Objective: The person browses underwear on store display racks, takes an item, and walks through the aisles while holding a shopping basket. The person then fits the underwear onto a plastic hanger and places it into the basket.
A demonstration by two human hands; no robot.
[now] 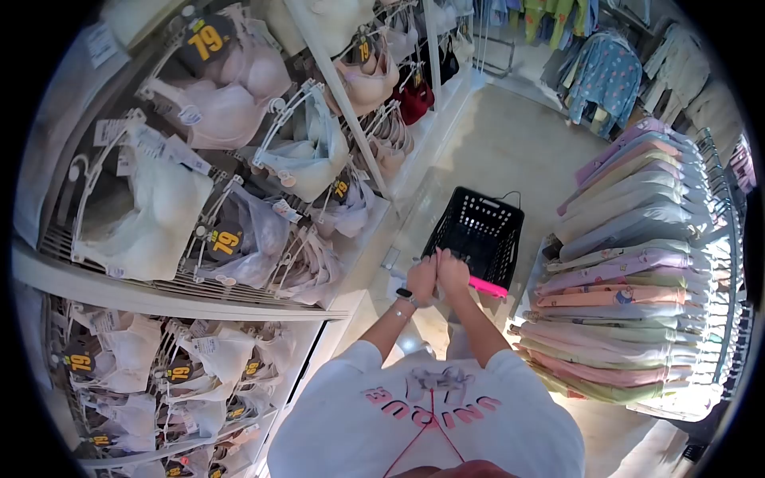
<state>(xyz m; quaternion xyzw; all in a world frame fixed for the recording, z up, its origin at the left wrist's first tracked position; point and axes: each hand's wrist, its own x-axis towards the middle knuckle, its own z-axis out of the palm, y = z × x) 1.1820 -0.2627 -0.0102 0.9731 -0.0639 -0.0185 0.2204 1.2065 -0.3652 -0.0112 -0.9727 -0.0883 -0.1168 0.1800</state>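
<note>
A black plastic shopping basket (pixel 483 219) with perforated walls sits in front of me, and only its dark inside shows. A bright pink handle bar (pixel 488 287) runs along its near edge. My left hand (pixel 422 279), with a dark watch on the wrist, is closed at the left part of this edge. Right beside it, touching or nearly so, my right hand (pixel 453 273) is also curled closed there. A small bit of pink shows between the hands. My fingers mostly hide what they grip, which appears to be the basket's handle.
Shelves of bras on hangers (pixel 223 103) with black "79" price tags rise on the left. A rack of folded-over pastel garments (pixel 621 263) stands close on the right. Pale floor (pixel 510 127) runs ahead between them. More clothes (pixel 603 76) hang at the back.
</note>
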